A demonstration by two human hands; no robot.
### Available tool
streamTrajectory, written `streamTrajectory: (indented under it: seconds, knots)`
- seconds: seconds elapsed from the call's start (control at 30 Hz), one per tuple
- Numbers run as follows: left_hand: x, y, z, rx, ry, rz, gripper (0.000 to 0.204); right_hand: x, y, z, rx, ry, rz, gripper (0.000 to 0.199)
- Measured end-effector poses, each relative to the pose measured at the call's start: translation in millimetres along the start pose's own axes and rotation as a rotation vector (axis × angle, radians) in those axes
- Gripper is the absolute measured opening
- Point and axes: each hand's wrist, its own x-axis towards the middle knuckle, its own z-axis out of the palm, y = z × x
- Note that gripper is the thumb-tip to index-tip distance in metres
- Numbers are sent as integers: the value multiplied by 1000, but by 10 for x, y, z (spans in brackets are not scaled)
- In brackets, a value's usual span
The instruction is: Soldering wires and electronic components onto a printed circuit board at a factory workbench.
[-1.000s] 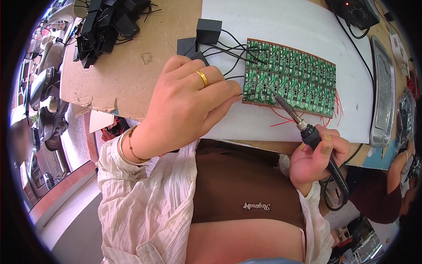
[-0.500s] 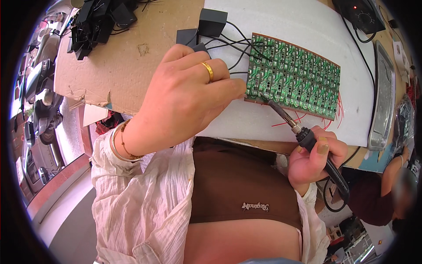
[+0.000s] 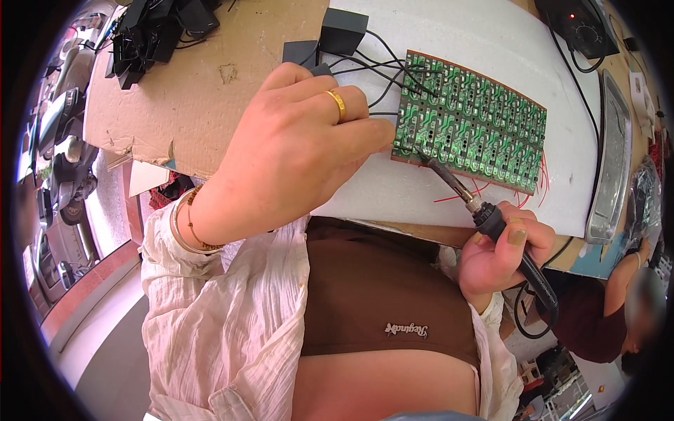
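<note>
— What is the bench like?

— A white sheet (image 3: 491, 42) covers its right part, and a torn piece of brown cardboard (image 3: 210, 91) lies over its left part. A green circuit board (image 3: 470, 126) sits on the white sheet, near the bench's front edge, with black wires (image 3: 372, 70) running off its left side to small black boxes (image 3: 342, 29) toward the back.

— And the hands?

— The left hand (image 3: 295, 147), with a gold ring, is curled loosely, its fingertips pressed on the board's left edge; whether it pinches anything I cannot tell. The right hand (image 3: 502, 249) is closed around the black handle of a soldering iron (image 3: 484, 210), at the front edge of the bench, with the tip resting on the board's near-left corner.

— Anything else up there?

— Thin red wires (image 3: 484, 189) stick out under the board's front edge. A metal tray (image 3: 612, 161) stands along the right edge, a dark unit with a red light (image 3: 579, 24) at the back right corner, a heap of black parts (image 3: 151, 31) at the back left.

— The room?

— Pale floor to the left, with parked scooters (image 3: 53, 140) beyond. Another person (image 3: 618, 302) sits low on the right.
</note>
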Motion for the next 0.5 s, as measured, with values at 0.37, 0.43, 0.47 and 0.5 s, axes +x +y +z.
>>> streamTrajectory:
  seconds: [0.37,0.43,0.47,0.5]
  knots:
    - [-7,-2,0,6,-30,-18,13,-7,27,-26,44,-12,-21,23]
    - [-5,-4,-5,8,-35,-16,13,-11,27,-22,42,17,-16,24]
    - [-5,-3,-9,14,-41,-18,14,-14,27,-19,66,43,-8,25]
    - [-6,-1,-14,20,-48,-20,14,-12,32,-15,49,46,-22,25]
